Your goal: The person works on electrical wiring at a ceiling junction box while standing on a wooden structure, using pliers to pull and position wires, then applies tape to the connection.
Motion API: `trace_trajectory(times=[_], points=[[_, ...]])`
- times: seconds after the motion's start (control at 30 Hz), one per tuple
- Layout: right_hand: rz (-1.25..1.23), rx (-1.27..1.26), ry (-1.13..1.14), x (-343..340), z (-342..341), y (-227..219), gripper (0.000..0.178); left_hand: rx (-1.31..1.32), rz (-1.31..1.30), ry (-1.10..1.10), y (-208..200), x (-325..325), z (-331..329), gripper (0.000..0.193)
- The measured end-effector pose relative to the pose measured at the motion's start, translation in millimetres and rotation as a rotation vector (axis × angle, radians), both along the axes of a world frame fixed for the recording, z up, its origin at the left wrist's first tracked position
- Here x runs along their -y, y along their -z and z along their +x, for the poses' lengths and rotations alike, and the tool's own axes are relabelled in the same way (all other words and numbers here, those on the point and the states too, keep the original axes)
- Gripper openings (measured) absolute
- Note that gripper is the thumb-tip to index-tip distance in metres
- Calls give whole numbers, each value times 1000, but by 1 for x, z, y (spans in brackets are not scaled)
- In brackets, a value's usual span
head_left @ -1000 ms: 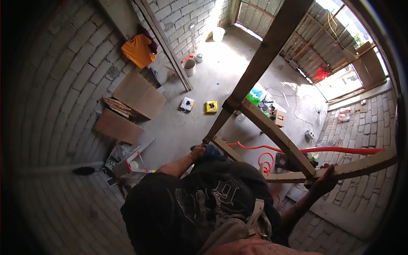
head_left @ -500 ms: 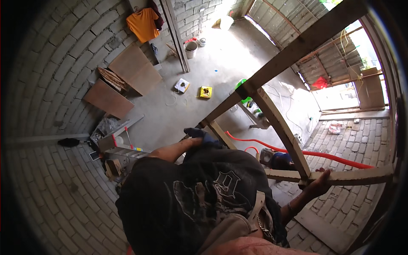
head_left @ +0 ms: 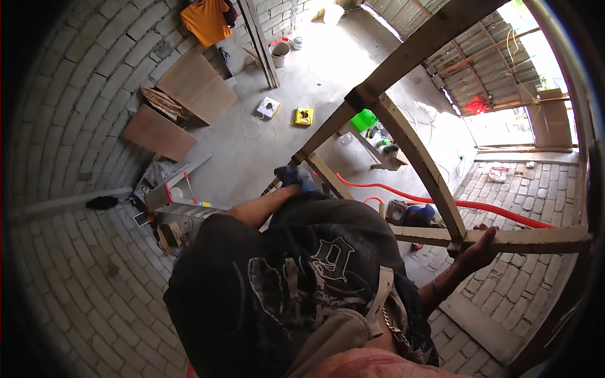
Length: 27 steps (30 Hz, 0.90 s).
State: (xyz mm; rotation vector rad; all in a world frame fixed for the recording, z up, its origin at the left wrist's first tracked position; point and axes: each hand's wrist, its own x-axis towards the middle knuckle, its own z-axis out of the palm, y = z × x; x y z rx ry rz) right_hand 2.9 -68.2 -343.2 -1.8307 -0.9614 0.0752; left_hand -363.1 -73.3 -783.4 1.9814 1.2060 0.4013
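Note:
A beige frame of long bars and crosspieces (head_left: 426, 164) rises in front of me and runs up to the upper right. My right hand (head_left: 478, 247) is bare, with its fingers wrapped round the frame's lower bar beside a crosspiece joint. My left hand (head_left: 297, 181), in a dark blue glove, is near the frame's left end in front of my body. It looks closed; a narrow light-and-dark object pokes out at its left, too small to name. My dark printed shirt (head_left: 283, 271) hides part of the lower bar.
A red hose (head_left: 454, 203) runs behind the frame. Below are a bench with tools (head_left: 384, 151), a yellow box (head_left: 304, 116), a white box (head_left: 268, 107) and a bucket (head_left: 280, 55). A stepladder (head_left: 189, 206) and boards (head_left: 159, 132) stand left, near a block wall (head_left: 75, 126).
The view has shifted slightly, so the frame and floor objects sit a little differently. My right hand keeps its hold on the bar. My left hand is slightly higher in the picture.

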Motion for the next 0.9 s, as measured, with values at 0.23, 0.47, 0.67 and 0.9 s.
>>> trace_trajectory(times=[0.23, 0.47, 0.67, 0.9], points=[[20, -36, -3, 6, -2, -2, 50, 396, -17, -313, -104, 17, -5, 31], [-3, 4, -3, 11, 3, -4, 50, -167, -220, -103, 72, 27, -37, 52], [50, -7, -50, 3, -2, 1, 51, -590, -833, -245, -49, 39, -41, 64], [52, -45, -30, 9, -3, -3, 56, -730, -744, -214, -41, 39, -37, 41]])
